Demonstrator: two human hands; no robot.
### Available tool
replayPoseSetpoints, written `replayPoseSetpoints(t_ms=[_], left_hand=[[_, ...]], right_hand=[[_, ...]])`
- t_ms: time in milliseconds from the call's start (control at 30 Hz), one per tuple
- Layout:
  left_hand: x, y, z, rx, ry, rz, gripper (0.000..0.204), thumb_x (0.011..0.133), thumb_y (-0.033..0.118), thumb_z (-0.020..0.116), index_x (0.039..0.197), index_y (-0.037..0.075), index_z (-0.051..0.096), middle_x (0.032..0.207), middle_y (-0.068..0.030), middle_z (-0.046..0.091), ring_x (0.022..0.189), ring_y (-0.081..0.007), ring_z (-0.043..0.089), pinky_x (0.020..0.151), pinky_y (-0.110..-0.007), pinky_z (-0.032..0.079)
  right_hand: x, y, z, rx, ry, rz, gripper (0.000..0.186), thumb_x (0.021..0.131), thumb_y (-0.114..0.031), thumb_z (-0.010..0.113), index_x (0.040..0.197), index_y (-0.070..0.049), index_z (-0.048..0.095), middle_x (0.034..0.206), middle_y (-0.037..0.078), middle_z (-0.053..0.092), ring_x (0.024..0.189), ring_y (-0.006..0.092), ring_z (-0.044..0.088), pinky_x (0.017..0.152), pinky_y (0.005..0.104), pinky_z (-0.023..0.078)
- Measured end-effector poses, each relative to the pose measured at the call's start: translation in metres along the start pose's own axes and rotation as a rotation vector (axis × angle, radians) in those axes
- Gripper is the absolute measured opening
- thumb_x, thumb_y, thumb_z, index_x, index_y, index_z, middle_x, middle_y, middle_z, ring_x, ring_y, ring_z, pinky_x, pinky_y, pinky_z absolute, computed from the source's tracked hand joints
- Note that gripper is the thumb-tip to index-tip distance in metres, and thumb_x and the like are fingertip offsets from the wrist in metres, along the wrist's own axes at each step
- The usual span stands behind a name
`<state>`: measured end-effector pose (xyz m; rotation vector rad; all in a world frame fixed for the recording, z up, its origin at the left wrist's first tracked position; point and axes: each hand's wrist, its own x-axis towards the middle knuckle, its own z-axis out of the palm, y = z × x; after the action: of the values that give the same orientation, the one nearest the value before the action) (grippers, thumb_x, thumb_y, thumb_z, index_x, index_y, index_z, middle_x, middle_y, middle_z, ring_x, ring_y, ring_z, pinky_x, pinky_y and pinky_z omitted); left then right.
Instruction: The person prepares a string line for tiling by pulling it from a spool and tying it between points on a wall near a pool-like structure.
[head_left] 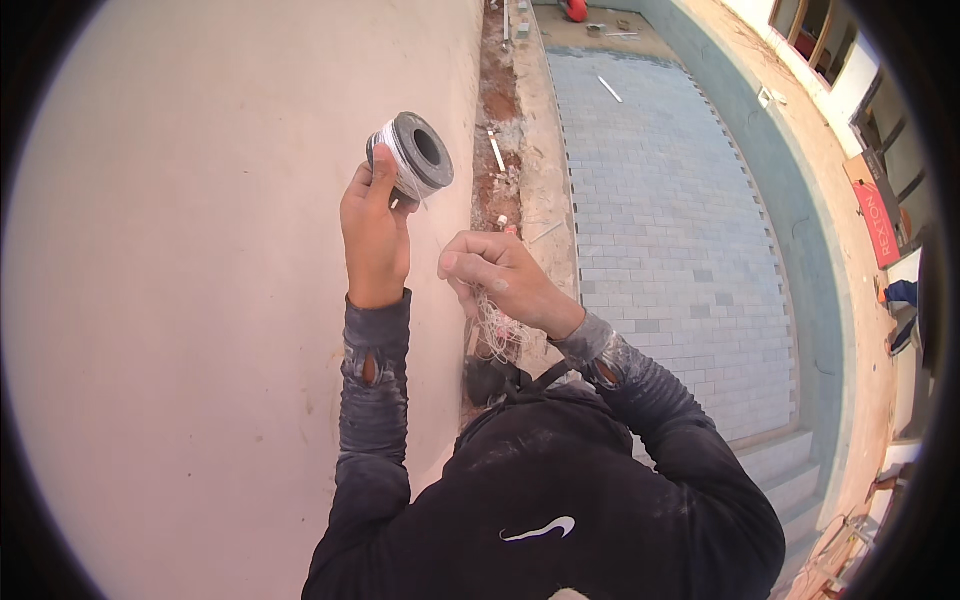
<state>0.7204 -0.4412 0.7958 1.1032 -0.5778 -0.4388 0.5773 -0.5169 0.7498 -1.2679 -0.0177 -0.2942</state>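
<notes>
My left hand (376, 230) is raised in front of the pale wall, its thumb and fingers closed round a spool (412, 158). The spool has dark end discs with a hollow core, and white string is wound between them. Lower and to the right, my right hand (500, 275) pinches the string, a thin strand of which runs down from the spool. Below my right palm hangs a loose tangle of white string (500, 330). Part of that tangle is hidden behind the hand.
A smooth pale wall (200, 250) rises close on my left. Beside it runs a dirt strip (498, 90) with debris. To the right lies a sunken basin with a blue-grey tiled floor (670, 220) and steps (785, 475). Another person's legs (902, 315) show at the far right edge.
</notes>
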Motion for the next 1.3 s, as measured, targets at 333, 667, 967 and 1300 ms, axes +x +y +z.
replayPoseSetpoints(t_ms=[333,667,967,1300], left_hand=[[-0.038,0.04,-0.009,0.251,-0.408,-0.169,0.029,0.09,0.024,0.061,0.099,-0.004,0.063,0.084,-0.0064,0.064,0.074,-0.0119,0.057,0.068,-0.026,0.045],[-0.012,0.001,-0.003,0.324,-0.155,-0.08,0.03,0.094,0.032,0.061,0.097,0.002,0.06,0.081,-0.0013,0.062,0.069,-0.0069,0.052,0.063,-0.022,0.039],[0.011,-0.015,-0.023,-0.238,-0.16,-0.406,0.037,0.098,0.031,0.051,0.115,-0.001,0.057,0.111,-0.009,0.062,0.107,-0.0187,0.058,0.091,-0.036,0.047],[-0.029,-0.009,-0.024,0.569,-0.48,-0.299,0.044,0.091,0.038,0.06,0.07,0.0,0.066,0.062,-0.0039,0.062,0.055,-0.0091,0.052,0.052,-0.027,0.041]], right_hand=[[0.014,-0.01,-0.062,-0.91,0.359,-0.451,0.018,0.09,-0.015,0.059,0.084,0.002,0.064,0.061,0.012,0.057,0.051,0.0195,0.053,0.052,0.0339,0.042],[-0.005,-0.011,0.002,-0.285,0.189,-0.152,0.02,0.093,-0.017,0.058,0.085,0.0,0.065,0.058,-0.004,0.047,0.05,0.0032,0.039,0.046,0.0231,0.031],[0.0,0.001,-0.014,-0.196,0.18,0.022,0.021,0.094,-0.021,0.058,0.088,-0.002,0.066,0.062,-0.006,0.048,0.05,0.0018,0.039,0.046,0.0214,0.03],[0.004,0.005,-0.067,-0.908,0.117,-0.214,0.02,0.09,-0.014,0.059,0.091,0.005,0.065,0.071,0.009,0.065,0.063,0.0149,0.057,0.061,0.0306,0.046]])
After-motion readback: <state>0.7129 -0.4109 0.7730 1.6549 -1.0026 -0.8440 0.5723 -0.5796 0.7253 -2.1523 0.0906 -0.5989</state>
